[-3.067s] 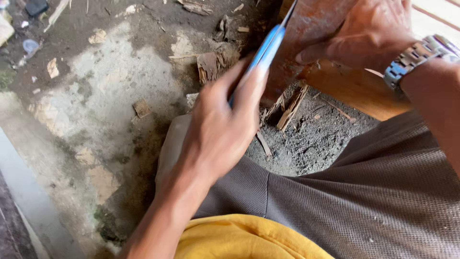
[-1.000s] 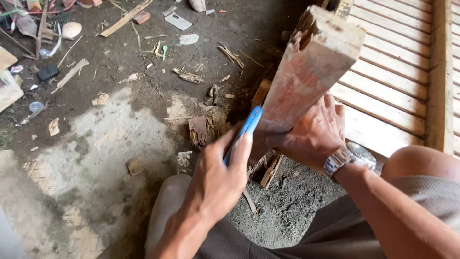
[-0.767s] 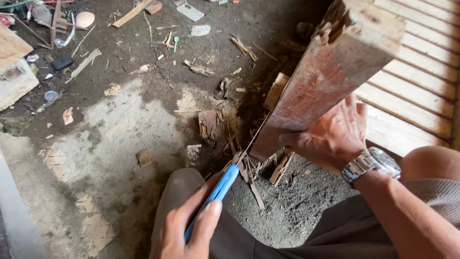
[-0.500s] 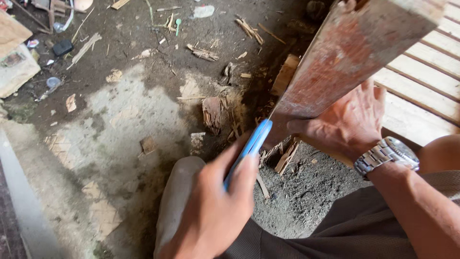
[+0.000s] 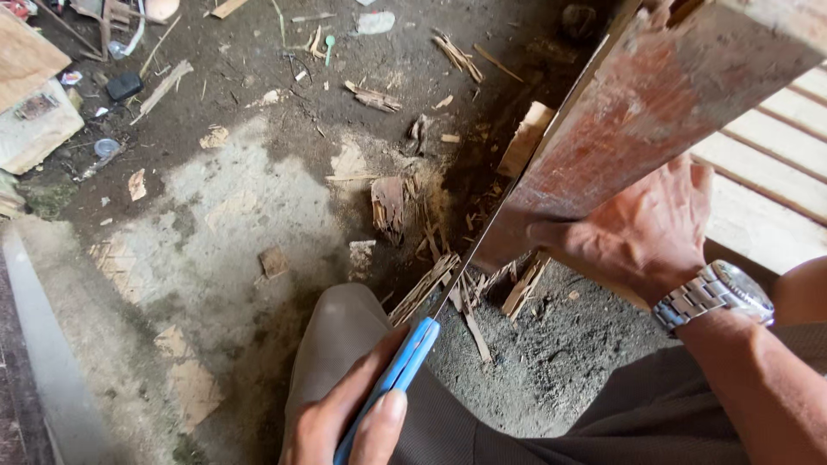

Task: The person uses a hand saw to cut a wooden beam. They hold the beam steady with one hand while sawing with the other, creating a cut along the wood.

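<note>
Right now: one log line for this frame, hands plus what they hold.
left hand: grips blue-handled knife, blade against plank edge | right hand: steadies reddish wood plank | ground: wood splinters

Soft, even daylight filled the scene, with no glare and no hard-edged shadows. The pale slatted platform point(image 5: 775, 164) at the right edge was the brightest area. The dirt floor point(image 5: 241, 232) was dimmer, darkest along its top edge and under the red-stained plank point(image 5: 655, 112), which cast a diffuse shadow over the wood splinters point(image 5: 465, 284). The centre was fairly sharp. The left hand point(image 5: 349, 426) at the bottom edge was slightly soft with blur. The right hand point(image 5: 646, 228) was clear. Wide-angle stretching showed toward the corners.
</note>
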